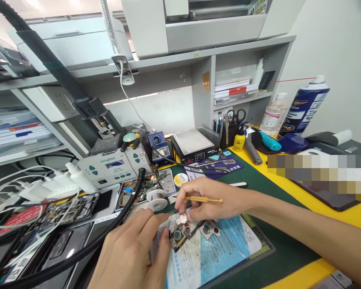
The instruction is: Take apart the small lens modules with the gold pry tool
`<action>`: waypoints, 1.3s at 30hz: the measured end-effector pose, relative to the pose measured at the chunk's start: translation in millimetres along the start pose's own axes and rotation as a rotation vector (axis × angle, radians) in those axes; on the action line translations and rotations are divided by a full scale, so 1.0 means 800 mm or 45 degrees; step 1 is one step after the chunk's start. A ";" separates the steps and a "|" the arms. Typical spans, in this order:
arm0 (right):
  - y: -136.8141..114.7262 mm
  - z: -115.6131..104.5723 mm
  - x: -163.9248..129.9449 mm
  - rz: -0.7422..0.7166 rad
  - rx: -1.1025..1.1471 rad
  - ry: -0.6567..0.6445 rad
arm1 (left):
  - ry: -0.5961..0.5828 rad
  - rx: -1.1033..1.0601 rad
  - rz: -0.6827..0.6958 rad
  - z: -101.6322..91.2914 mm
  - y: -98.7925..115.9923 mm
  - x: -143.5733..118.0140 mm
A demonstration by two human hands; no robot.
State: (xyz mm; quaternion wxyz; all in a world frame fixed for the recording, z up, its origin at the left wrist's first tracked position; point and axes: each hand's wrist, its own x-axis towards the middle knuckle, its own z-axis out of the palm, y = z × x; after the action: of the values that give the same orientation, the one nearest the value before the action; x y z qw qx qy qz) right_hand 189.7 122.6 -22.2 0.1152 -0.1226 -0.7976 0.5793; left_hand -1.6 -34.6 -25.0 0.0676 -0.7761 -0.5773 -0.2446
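Observation:
My left hand (132,245) comes in from the lower left, its thumb and fingers closed at the edge of a small phone camera module (178,236). In my right hand (207,196) a slim gold pen-shaped tool (204,199) lies across the fingers, pointing left. The right fingertips are also at a small shiny metal piece (182,219) with a copper-coloured flex beside the module. Just right of these, a second camera part (209,229) with round lenses lies on a blue and white printed sheet (237,237). The tool's fine tip is too small to make out.
A solder wire spool (157,200) stands behind my hands. A thick black hose (120,218) crosses the left side, near opened phones and circuit boards (150,185). Further back are a hot-air station (114,166), a heating plate (195,142) and a yellow bottle (239,141).

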 end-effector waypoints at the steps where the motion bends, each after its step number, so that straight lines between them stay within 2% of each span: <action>1: 0.000 0.000 0.000 -0.002 -0.005 -0.001 | -0.006 0.004 -0.007 0.000 0.000 0.000; 9: -0.006 -0.003 -0.001 -0.053 -0.030 -0.027 | 0.064 0.085 0.071 -0.001 0.000 0.006; 18: -0.003 0.000 0.000 -0.037 -0.009 0.005 | -0.010 0.079 0.041 0.000 -0.001 0.003; 23: 0.002 -0.001 0.001 -0.024 0.044 -0.012 | 0.008 0.089 0.039 0.000 -0.001 0.001; 32: -0.002 0.002 -0.001 -0.103 -0.108 0.028 | 0.017 0.105 0.057 0.002 -0.003 0.001; 39: -0.006 0.001 -0.001 -0.069 -0.099 0.000 | 0.014 0.099 0.037 0.004 -0.004 0.000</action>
State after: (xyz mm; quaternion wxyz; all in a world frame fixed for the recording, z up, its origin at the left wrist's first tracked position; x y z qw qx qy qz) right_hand 190.1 119.9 -17.8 0.1262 -0.1053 -0.8225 0.5445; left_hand -3.8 -32.3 -28.1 0.1043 -0.7798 -0.5747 -0.2254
